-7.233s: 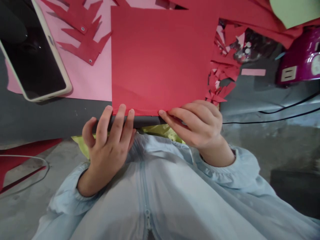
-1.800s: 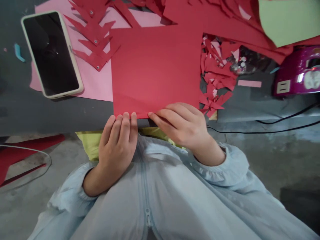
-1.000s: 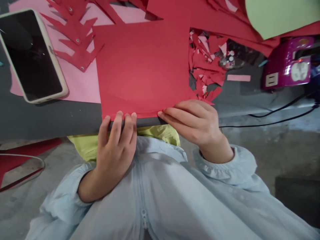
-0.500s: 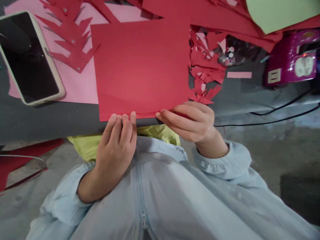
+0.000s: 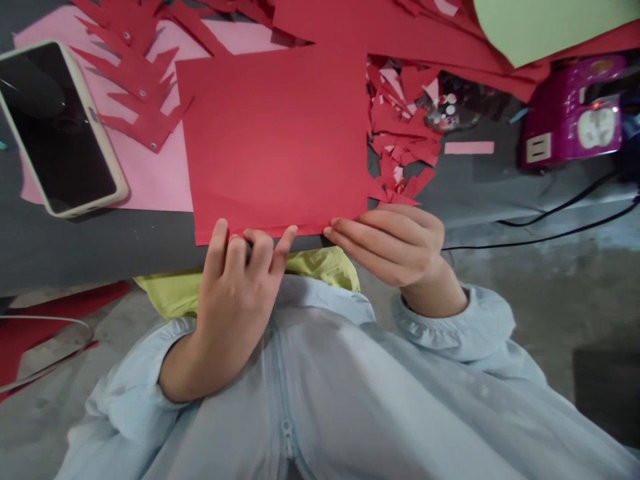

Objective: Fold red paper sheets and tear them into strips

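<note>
A dark grey surface (image 5: 100,247) spans the upper part of the view, smooth and with little shine. Past its near edge shows a grey, mottled floor (image 5: 515,280) that looks like bare concrete, with a dark block or patch (image 5: 605,393) at the lower right, too dim to identify. The light is soft, leaving a pale sheen at the floor's right.
</note>
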`<state>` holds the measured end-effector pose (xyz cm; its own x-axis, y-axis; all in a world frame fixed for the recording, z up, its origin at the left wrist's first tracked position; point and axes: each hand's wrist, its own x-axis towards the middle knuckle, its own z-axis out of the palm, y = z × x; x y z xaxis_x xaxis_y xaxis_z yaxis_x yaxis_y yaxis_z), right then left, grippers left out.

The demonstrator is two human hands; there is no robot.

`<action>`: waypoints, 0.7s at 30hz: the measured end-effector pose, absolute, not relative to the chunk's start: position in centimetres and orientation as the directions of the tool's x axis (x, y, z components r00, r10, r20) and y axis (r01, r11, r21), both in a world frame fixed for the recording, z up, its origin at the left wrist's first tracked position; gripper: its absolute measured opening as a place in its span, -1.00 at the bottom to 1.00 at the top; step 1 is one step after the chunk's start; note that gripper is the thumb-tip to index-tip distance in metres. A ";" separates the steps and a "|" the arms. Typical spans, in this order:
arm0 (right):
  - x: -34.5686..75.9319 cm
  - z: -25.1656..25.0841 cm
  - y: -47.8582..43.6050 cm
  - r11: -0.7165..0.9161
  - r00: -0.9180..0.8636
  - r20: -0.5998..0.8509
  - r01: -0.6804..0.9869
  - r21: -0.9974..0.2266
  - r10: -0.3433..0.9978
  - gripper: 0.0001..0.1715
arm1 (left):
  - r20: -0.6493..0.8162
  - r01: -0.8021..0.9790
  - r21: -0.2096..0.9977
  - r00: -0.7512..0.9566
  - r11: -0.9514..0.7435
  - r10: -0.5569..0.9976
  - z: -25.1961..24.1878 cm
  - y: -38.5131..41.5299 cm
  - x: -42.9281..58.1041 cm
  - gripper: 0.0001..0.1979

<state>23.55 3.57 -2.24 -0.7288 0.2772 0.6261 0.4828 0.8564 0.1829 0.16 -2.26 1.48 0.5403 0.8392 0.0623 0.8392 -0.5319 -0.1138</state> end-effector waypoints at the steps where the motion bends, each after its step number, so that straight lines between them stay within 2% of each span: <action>1: 23.9 -2.2 3.5 0.846 -0.725 0.626 0.498 0.189 0.287 -0.90 | 0.065 0.826 -0.117 0.561 -0.552 0.825 1.6 -2.2 0.3 -0.56; 5: 25.0 -2.2 3.2 0.810 -0.714 0.623 0.547 0.211 0.319 -0.87 | 0.126 0.763 -0.140 0.646 -0.631 0.753 1.6 -1.7 0.8 -0.64; 13: 25.3 -2.6 2.8 0.805 -0.698 0.594 0.577 0.137 0.399 -0.83 | 0.253 0.773 -0.136 0.632 -0.619 0.733 0.8 -1.1 1.3 -0.68; 21: 24.9 -1.8 3.5 0.832 -0.737 0.592 0.521 0.189 0.327 -0.89 | 0.255 0.777 -0.166 0.629 -0.607 0.735 0.7 -1.1 1.7 -0.72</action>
<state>24.91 3.48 -1.79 -0.7370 0.3269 0.5915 0.5211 0.8322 0.1894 1.68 -1.08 0.67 0.6285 0.7349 0.2548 0.7771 -0.6070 -0.1662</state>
